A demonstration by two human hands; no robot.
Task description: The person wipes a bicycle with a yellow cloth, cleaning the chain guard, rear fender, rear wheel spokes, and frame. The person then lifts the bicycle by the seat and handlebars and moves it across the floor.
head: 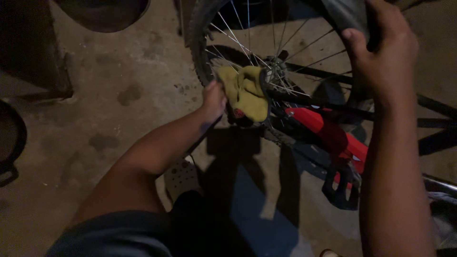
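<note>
Dim, stained grey concrete floor fills the background, with a dark round container at the top edge and a curved dark object at the left edge. On it stands a spoked bicycle wheel with a knobby black tyre, joined to a red and black bicycle frame with a black pedal below. The left hand is closed on a crumpled yellow cloth, pressing it against the spokes near the hub. The right hand wraps its fingers and thumb around the upper tyre, gripping it. A pale perforated clog lies on the floor under the left forearm, beside the person's dark shorts.
</note>
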